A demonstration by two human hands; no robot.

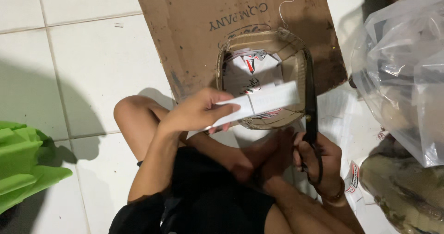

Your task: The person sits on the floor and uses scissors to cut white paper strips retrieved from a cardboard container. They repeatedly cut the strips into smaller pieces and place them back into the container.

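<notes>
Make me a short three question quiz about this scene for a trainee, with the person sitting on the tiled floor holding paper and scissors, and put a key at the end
1. True or false: the left hand holds a white strip of paper over the round cardboard bowl.
2. Which tool does the right hand hold? A) a knife B) black scissors C) a stapler
3. What lies flat on the tiled floor under the bowl?

Key:
1. True
2. B
3. A sheet of brown cardboard
</notes>
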